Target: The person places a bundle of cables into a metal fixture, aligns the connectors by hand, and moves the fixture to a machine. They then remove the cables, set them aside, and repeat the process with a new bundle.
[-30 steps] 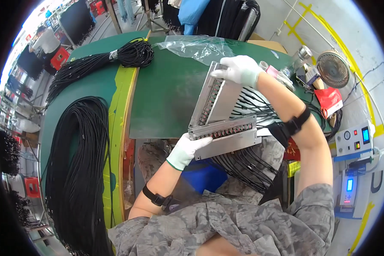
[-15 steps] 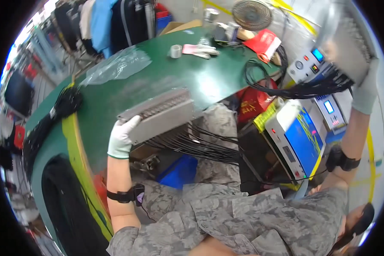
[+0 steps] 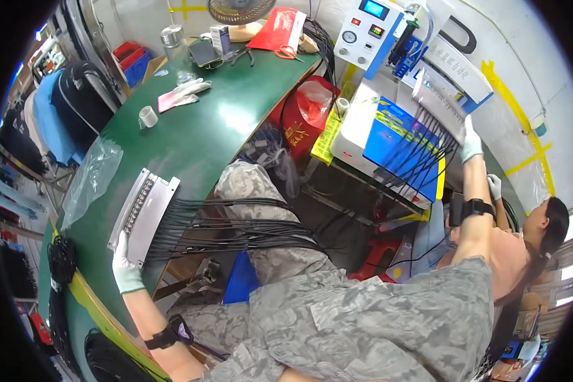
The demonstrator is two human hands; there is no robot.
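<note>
- Left of the tabletop (image 3: pixel 194 146), a blue garment (image 3: pixel 53 121) is hung among dark ones.
- At the tabletop's left edge, a clear plastic sheet (image 3: pixel 95 178) is spread.
- Over the tabletop's near-left part, a silver fixture (image 3: pixel 149 223) is gripped at its near end by the gloved left hand (image 3: pixel 127 268), the fingers closed on its edge; whether the tabletop is touched by it cannot be told.
- Past the tabletop's near edge, black cables (image 3: pixel 280 239) are led rightward from this fixture, across a camouflage-clothed leg.
- At the tabletop's far right corner, orange-handled scissors (image 3: pixel 288 53) are laid.
- Just right of the tabletop, a red bag (image 3: pixel 309 114) is seen.
- Well right of the tabletop, a second fixture (image 3: pixel 440 102), trailing dark cables (image 3: pixel 423 149), is held above a blue-topped machine (image 3: pixel 377 146) by the gloved right hand (image 3: pixel 470 141), the fingers narrowed on its right end.
- Farthest from the tabletop, a co-worker (image 3: pixel 503 254) is partly seen.
</note>
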